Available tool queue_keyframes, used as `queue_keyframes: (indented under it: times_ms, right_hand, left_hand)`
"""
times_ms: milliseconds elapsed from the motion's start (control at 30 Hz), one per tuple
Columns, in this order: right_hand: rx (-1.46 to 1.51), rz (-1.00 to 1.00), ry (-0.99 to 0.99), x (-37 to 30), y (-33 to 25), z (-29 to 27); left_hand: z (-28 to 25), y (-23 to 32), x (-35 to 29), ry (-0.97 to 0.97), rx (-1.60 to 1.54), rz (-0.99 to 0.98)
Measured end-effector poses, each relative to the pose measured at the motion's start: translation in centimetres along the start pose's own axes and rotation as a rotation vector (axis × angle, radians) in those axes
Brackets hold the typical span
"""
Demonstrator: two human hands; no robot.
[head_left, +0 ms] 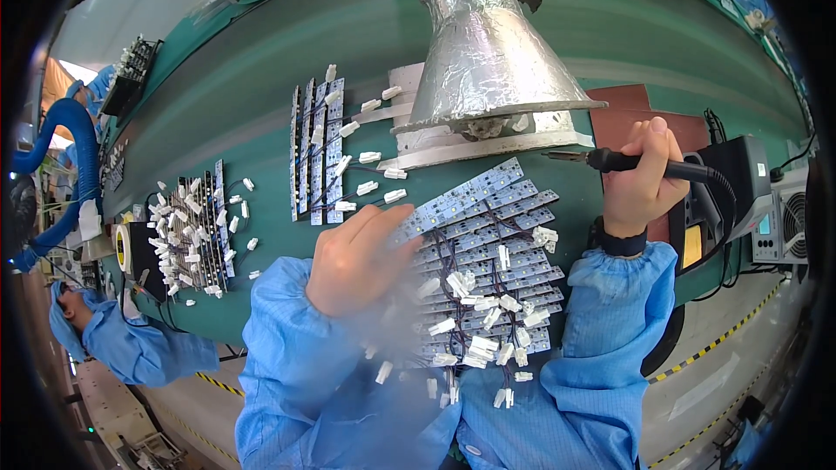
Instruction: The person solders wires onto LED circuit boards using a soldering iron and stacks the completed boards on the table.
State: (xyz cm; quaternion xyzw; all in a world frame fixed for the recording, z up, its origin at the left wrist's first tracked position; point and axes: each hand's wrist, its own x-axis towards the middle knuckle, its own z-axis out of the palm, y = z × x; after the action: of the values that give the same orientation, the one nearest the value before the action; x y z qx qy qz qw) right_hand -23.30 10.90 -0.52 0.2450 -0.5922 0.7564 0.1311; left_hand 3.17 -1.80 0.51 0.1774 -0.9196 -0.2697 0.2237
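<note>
My right hand (pixel 643 184) is closed round the dark handle of a soldering iron (pixel 614 160), its tip pointing left just above the mat. My left hand (pixel 355 254) pinches the near left end of a narrow LED circuit board strip (pixel 470 196). That strip lies tilted across the top of a stack of similar strips (pixel 531 254), fanned out in front of me. Dark wires run from the stack to many white plug connectors (pixel 483 348), which hang toward my lap. A pale haze blurs the area just below my left hand.
A foil-covered fume hood (pixel 488 52) stands beyond the stack. More LED strips lie in a row (pixel 327 148) at the left, with another bunch (pixel 205 226) farther left. The soldering station (pixel 736 183) is at the right. A co-worker in blue (pixel 131 335) sits at the left.
</note>
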Motion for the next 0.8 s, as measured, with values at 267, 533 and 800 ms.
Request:
queue_keyframes:
  times_ms: [267, 533, 800]
  right_hand:
    - [-0.021, 0.021, -0.002, -0.1, -0.1, 0.1]
    - [-0.022, -0.009, 0.03, 0.3, 0.5, -0.2]
    - [0.045, -0.023, 0.08, 0.8, 1.1, -0.6]
  left_hand:
    - [-0.1, -0.2, -0.1, -0.021, 0.001, -0.042]
    - [-0.1, -0.5, 0.0, -0.042, -0.015, -0.054]
    - [-0.7, -0.6, -0.2, -0.054, -0.076, -0.123]
